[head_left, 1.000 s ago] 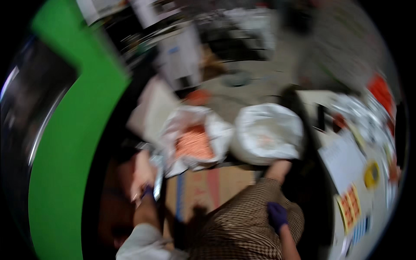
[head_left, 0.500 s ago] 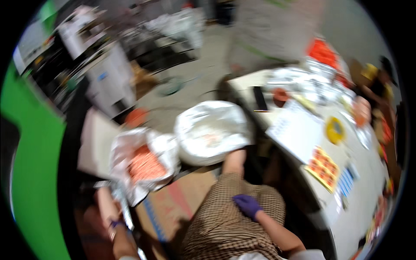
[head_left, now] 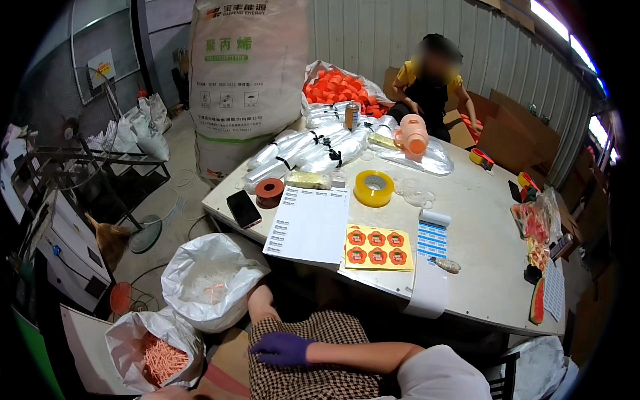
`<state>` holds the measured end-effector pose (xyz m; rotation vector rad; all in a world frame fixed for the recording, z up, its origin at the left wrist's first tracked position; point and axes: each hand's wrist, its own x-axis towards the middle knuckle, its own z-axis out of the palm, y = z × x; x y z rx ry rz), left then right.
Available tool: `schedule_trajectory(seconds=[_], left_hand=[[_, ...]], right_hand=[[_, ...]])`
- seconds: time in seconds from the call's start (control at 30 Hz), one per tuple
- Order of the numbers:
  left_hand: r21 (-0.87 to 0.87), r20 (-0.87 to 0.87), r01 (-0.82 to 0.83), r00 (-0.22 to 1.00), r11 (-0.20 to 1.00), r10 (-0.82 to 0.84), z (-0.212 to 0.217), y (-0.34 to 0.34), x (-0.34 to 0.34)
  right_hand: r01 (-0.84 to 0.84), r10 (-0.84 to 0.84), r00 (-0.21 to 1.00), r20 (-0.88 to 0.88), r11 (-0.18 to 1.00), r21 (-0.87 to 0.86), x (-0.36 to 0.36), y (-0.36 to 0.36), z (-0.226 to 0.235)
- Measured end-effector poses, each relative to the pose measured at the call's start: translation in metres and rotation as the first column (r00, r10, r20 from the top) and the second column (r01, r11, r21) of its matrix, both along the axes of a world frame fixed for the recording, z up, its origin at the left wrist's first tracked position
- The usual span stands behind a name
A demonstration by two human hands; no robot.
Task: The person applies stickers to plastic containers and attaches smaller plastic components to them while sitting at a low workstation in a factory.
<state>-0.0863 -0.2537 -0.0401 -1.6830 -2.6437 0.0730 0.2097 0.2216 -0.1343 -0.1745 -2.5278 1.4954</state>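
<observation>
My right hand (head_left: 283, 349), in a purple glove, lies on the brown-and-black checked cloth (head_left: 327, 333) over my lap. Its fingers are stretched out and hold nothing. Of my left arm only a sliver of skin shows at the lower edge; the hand is out of view. Left of my lap stands a white sack (head_left: 120, 343) with many thin salmon-pink plastic pieces (head_left: 163, 360) inside. Behind it, a larger white sack (head_left: 180, 273) holds clear material and a few pink pieces. Flower-shaped stickers on a yellow sheet (head_left: 378, 248) lie on the table ahead.
The white table (head_left: 480, 273) carries a printed sheet (head_left: 307, 227), yellow tape (head_left: 373, 189), a phone (head_left: 243, 209), a peach-coloured jug (head_left: 413, 135) and bundled clear bags (head_left: 333, 150). A person (head_left: 437, 87) sits beyond it, near cardboard boxes (head_left: 513, 137). A tall bulk sack (head_left: 247, 80) stands behind.
The view has swung right and up, bringing the table and the other person into full sight. My left hand has dropped out of view. My right hand still rests on my lap.
</observation>
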Motion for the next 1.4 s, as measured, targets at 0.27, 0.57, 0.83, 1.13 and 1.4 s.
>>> schedule_trajectory(seconds=[0.27,0.57,0.83,1.13,1.4], left_hand=[[0.277,0.213,0.704,0.618,0.653,-0.757,0.04,0.26,0.113],[0.588,0.046,0.174,0.968,0.79,-0.247,-0.06,0.282,0.157],[0.665,0.04,0.076,0.99,0.743,-0.136,-0.062,0.262,0.136],[0.734,-0.102,0.13,0.991,0.667,-0.081,-0.104,0.258,0.151],[0.752,-0.112,0.091,0.994,0.653,-0.009,0.004,0.24,0.058]], right_hand=[[-0.162,0.162,0.973,0.163,0.987,-0.013,-0.03,-0.031,0.076],[0.116,-0.148,0.983,-0.106,0.957,-0.266,-0.016,-0.047,-0.003],[0.145,-0.019,0.903,-0.429,0.954,0.263,-0.012,-0.071,0.029],[-0.281,0.24,0.956,0.171,0.916,0.287,-0.054,-0.064,-0.028],[-0.115,0.317,0.769,-0.555,0.923,0.368,-0.127,-0.068,0.055]])
